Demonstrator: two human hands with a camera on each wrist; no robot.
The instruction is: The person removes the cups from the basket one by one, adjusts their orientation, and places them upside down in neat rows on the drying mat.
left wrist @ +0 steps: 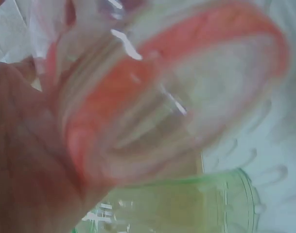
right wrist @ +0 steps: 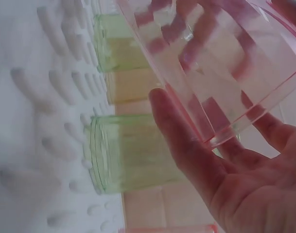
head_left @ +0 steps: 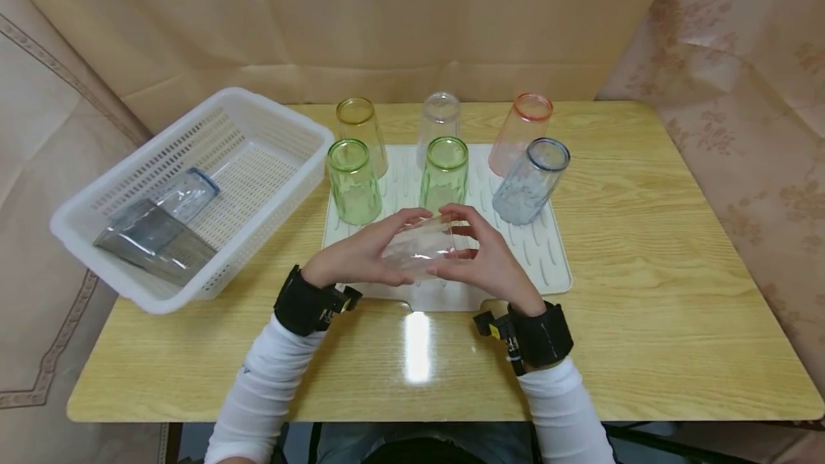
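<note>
Both hands hold a pink-tinted drinking glass (head_left: 415,245), lying sideways in the air over the front part of a white ridged drying mat (head_left: 548,271). At its left end, the left hand (head_left: 361,253) grips the glass between thumb and fingers. The right hand (head_left: 483,253) clasps the other end, its fingers spread along the wall in the right wrist view. A thick pink ring of the glass (left wrist: 113,92) fills much of the left wrist view, blurred. Just behind the hands, a green glass (head_left: 445,181) stands upside down on the mat.
Upside down on the mat are another green glass (head_left: 356,188), a blue-rimmed glass (head_left: 530,188), an amber glass (head_left: 370,136), a clear glass (head_left: 440,120) and a pink glass (head_left: 515,140). At left, a white basket (head_left: 71,224) contains a grey glass (head_left: 157,245) and a blue-rimmed clear glass (head_left: 190,195).
</note>
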